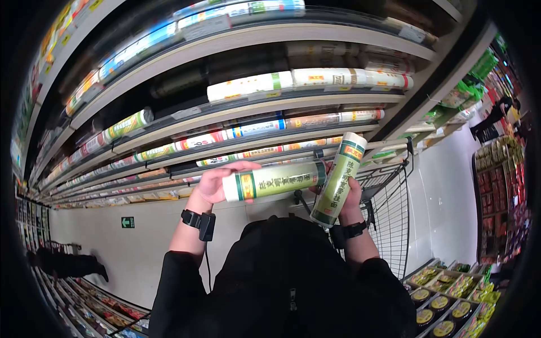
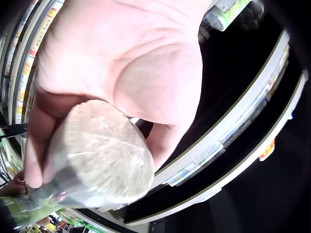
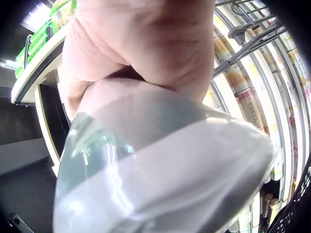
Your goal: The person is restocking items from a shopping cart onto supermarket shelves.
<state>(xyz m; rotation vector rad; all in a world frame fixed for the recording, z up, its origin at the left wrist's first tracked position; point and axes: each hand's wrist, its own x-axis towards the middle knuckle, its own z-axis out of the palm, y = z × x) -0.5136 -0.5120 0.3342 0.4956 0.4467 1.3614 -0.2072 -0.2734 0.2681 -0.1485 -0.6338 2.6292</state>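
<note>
In the head view my left hand [image 1: 209, 185] grips one end of a cylindrical pack of dried noodles [image 1: 279, 181] with a green and cream label, lying roughly level. The left wrist view shows the pale cut ends of the noodles [image 2: 109, 150] through the clear wrap, fingers and thumb around them. My right hand [image 1: 353, 197] holds a second, matching noodle pack [image 1: 340, 183] tilted upright, its top leaning right. It overlaps the far end of the first pack. Close to the right wrist camera, the clear wrapping [image 3: 160, 170] fills much of the view.
Shelves [image 1: 253, 138] with rows of cylindrical noodle packs rise in front. A wire shopping cart [image 1: 394, 214] stands at the right, behind the right hand. Stacked goods [image 1: 451, 298] are at the lower right. Another person [image 1: 67, 263] is in the aisle at the left.
</note>
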